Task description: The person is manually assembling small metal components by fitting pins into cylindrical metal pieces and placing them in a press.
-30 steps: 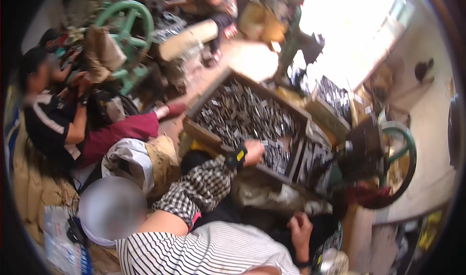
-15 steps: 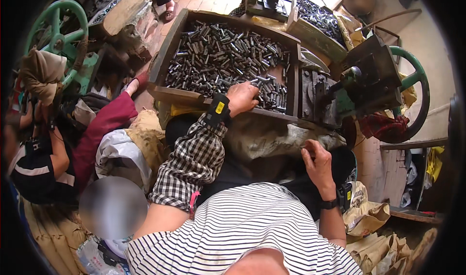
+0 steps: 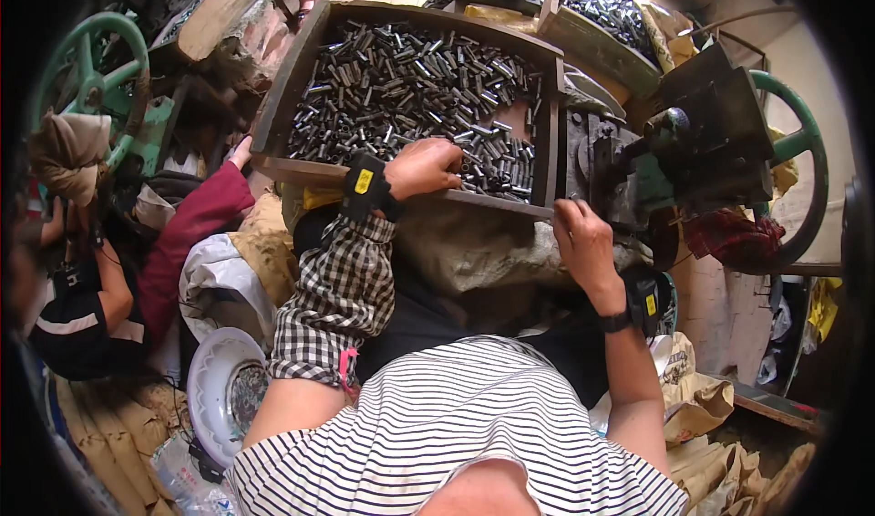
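A wooden tray (image 3: 545, 142) in front of me holds a heap of short metal tubes (image 3: 401, 87). Over its front edge reaches my left hand (image 3: 424, 167), fingers curled down at the tubes; what they grip, if anything, is hidden. My right hand (image 3: 585, 242) is raised by the tray's front right corner, left of the bed of a hand press (image 3: 592, 156). Its thumb and fingertips are drawn together, and I cannot make out anything between them. The press has a green handwheel (image 3: 807, 142) on its right side.
A second box of metal pieces (image 3: 606, 15) stands behind at the right. At the left, a person (image 3: 100, 288) sits near another green handwheel (image 3: 91, 87). A white basin (image 3: 205, 379) lies by my left elbow, and brown paper sacks (image 3: 702, 407) are at my right.
My right hand has risen from near my lap to the tray's front right corner. My left hand remains at the tray's front edge. The whole view has shifted slightly.
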The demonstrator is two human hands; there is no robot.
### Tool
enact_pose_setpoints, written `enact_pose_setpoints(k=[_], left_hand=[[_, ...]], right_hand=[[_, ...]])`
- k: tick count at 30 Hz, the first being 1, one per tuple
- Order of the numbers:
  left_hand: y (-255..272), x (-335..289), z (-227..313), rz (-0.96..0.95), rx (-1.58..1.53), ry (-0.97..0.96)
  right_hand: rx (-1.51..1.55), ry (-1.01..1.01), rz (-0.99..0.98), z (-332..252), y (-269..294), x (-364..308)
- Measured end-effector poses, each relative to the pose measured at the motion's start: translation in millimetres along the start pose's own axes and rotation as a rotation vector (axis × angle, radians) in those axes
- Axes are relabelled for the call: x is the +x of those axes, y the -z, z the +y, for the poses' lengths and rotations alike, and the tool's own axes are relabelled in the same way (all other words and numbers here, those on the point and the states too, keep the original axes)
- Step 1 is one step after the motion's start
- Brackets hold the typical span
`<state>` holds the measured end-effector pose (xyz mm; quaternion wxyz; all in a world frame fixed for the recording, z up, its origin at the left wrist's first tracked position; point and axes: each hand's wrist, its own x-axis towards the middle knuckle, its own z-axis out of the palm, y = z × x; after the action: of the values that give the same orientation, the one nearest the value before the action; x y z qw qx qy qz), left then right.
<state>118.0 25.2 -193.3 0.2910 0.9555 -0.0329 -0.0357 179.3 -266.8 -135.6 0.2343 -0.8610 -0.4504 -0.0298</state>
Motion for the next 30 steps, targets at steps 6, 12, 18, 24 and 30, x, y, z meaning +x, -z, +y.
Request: enact_pose_setpoints(k=[6, 12, 18, 24, 30], left_hand=[[-1, -1, 7, 0.164, -0.058, -0.001], [1, 10, 10, 0.335, -0.092, 0.106], [2, 14, 14, 0.471, 0.124, 0.264], [3, 17, 23, 0.559, 0.088, 0.209], [-15, 32, 46, 0.333, 0.147, 0.038]], right_hand=[[-0.250, 0.277, -0.206, 32, -38, 54], [-0.272, 0.332, -0.505, 37, -59, 88], [-0.098, 0.284, -0.330, 43, -64, 89], [0.645, -0.158, -0.031, 46, -44, 64], [0.849, -0.340, -0.042, 56, -36, 53]])
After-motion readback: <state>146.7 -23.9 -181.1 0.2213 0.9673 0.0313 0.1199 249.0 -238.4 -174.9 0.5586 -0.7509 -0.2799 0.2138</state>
